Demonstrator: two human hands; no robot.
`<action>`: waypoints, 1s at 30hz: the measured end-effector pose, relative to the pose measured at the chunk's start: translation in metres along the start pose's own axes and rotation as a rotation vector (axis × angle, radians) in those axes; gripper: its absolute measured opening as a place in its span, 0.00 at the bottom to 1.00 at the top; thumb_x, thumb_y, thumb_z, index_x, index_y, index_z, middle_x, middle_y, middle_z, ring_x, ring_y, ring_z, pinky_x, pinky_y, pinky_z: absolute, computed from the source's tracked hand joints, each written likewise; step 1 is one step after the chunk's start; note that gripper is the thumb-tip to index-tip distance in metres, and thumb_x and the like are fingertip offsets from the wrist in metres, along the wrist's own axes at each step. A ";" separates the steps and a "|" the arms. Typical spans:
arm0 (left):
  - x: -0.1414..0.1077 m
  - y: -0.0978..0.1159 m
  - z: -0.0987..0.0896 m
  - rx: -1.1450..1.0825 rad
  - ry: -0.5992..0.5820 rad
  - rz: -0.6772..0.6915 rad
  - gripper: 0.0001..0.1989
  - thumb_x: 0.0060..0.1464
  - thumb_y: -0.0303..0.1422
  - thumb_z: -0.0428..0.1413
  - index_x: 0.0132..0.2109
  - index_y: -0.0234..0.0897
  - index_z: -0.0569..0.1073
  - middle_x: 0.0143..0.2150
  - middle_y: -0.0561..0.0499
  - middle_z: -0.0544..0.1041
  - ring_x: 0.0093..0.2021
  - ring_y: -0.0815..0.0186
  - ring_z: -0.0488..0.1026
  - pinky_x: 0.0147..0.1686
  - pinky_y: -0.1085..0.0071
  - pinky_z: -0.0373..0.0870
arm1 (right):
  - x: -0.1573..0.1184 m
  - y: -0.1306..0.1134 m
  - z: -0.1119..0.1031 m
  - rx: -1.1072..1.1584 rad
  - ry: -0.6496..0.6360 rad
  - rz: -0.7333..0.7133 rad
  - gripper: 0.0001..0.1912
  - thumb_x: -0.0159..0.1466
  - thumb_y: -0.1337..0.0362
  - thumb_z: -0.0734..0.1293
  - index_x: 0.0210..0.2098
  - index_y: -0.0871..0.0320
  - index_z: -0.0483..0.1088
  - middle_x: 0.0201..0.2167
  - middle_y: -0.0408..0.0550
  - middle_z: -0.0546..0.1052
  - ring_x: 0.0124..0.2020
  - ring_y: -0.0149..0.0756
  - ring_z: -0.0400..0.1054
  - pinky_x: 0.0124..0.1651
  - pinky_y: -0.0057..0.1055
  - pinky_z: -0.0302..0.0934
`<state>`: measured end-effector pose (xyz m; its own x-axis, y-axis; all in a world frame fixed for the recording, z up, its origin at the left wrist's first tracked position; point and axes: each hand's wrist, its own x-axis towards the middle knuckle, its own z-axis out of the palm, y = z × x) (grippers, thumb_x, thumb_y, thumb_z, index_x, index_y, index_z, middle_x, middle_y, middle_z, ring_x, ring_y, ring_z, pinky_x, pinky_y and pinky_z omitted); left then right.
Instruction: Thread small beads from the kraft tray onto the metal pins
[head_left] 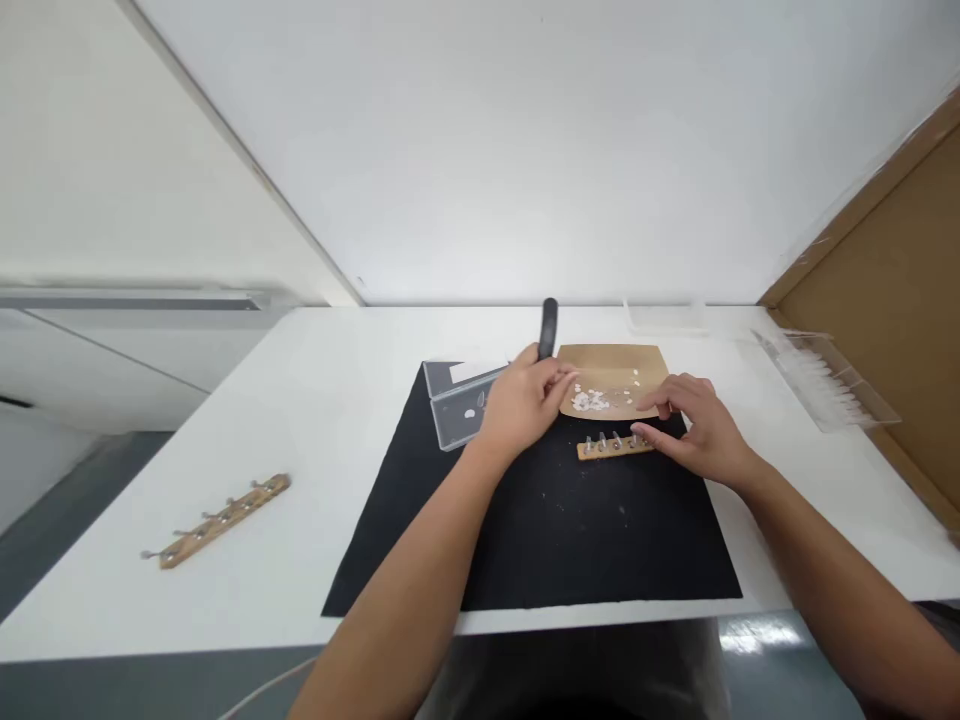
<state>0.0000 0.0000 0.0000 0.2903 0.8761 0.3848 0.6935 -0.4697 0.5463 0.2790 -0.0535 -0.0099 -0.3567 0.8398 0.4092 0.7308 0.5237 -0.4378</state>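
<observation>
Handle (pixel 548 330) (black) in left grip (pixel 523 398)

A small-parts work station, likely a craft workshop: a white table (pixel 300 400) against a plain white wall (pixel 525 150), with a black mat (pixel 585 550) spread as a work surface. On and around it are a paper tray (pixel 607 357) of tiny white pieces (pixel 589 401), wooden strips (pixel 225 520) fitted with metal pegs (pixel 602 441), and clear plastic boxes (pixel 874 408).
</observation>
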 end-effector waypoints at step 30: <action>-0.019 0.038 0.032 -0.612 -0.118 0.098 0.10 0.64 0.38 0.63 0.45 0.38 0.86 0.31 0.52 0.80 0.28 0.71 0.70 0.31 0.75 0.66 | -0.008 -0.021 0.015 0.535 0.185 0.108 0.07 0.69 0.59 0.74 0.45 0.51 0.81 0.36 0.46 0.82 0.35 0.36 0.74 0.37 0.36 0.68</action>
<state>0.0421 -0.0311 -0.0109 0.4288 0.8153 0.3891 0.1669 -0.4947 0.8529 0.2576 -0.0688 -0.0160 -0.1535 0.8787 0.4519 0.3445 0.4763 -0.8090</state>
